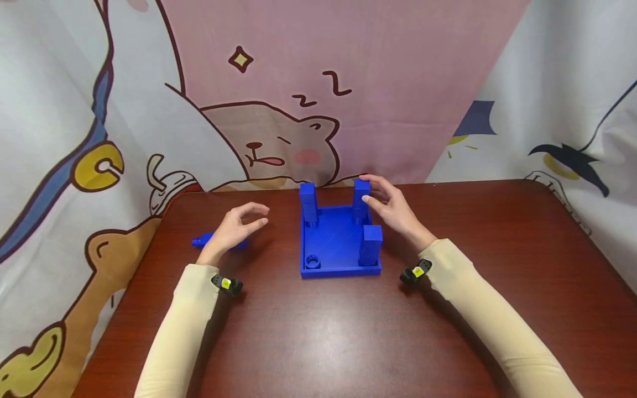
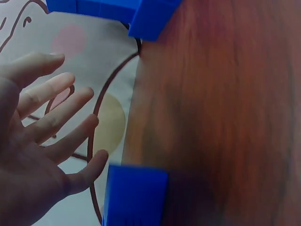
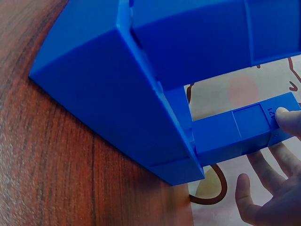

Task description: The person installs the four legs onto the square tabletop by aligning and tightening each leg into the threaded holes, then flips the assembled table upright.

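A square blue tray [image 1: 330, 240] with a low rim stands on the table. Blue posts rise from three of its corners: back left [image 1: 308, 203], back right [image 1: 360, 193] and front right [image 1: 370, 246]. The front left corner holds a round threaded socket [image 1: 312, 261]. My right hand [image 1: 395, 210] pinches the back right post near its top, thumb on one face and fingertips on others; the right wrist view shows raised digits on this post [image 3: 249, 125]. Left of the tray, my left hand [image 1: 233, 229] hovers with relaxed fingers, holding nothing, partly hiding another blue post [image 1: 203, 240] lying on its side.
The reddish-brown wooden table [image 1: 318, 342] reaches back to a cartoon-printed curtain [image 1: 398, 83]. The tray's back rim sits close to the table's far edge. The front right post stands between my right wrist and the tray's middle.
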A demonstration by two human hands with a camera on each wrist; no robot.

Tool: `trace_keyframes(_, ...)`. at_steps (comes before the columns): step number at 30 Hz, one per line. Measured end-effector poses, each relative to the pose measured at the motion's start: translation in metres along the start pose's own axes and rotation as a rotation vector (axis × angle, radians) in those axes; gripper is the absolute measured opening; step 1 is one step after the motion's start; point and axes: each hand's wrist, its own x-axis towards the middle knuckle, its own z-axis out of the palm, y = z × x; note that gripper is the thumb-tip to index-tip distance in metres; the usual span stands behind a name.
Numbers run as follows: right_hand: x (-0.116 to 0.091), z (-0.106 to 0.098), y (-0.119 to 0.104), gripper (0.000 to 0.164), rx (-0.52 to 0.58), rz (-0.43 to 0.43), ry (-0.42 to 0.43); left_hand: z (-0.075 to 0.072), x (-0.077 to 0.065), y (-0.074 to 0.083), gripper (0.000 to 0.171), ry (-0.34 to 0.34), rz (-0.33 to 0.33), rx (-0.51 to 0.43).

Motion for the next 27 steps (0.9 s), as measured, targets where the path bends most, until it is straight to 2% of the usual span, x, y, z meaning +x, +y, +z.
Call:
trace_keyframes(3,0.000,0.000,0.000,0.045,-0.004,-0.002,-0.001,-0.007,-0.010,-0.004,0.029,0.033,-0.014,0.045)
trace_keyframes(10,0.000,0.000,-0.001,0.045,-0.014,-0.011,0.002,-0.019,-0.035,-0.021,0.030,0.101,-0.069,0.002)
trace_keyframes(14,-0.001,0.000,-0.001,0.045,-0.017,-0.006,0.002,-0.024,-0.043,-0.032,0.030,0.117,-0.047,0.039)
trace_keyframes(17,-0.001,0.000,-0.001,0.045,-0.016,-0.002,0.000,-0.027,-0.047,-0.038,0.031,0.093,-0.019,0.092)
trace_keyframes(23,-0.001,0.000,-0.001,0.044,-0.014,-0.006,0.000,-0.027,-0.047,-0.046,0.034,-0.006,-0.003,0.206)
trace_keyframes(27,0.000,0.000,0.000,0.044,-0.017,-0.008,0.002,-0.024,-0.045,-0.048,0.035,-0.012,-0.006,0.233)
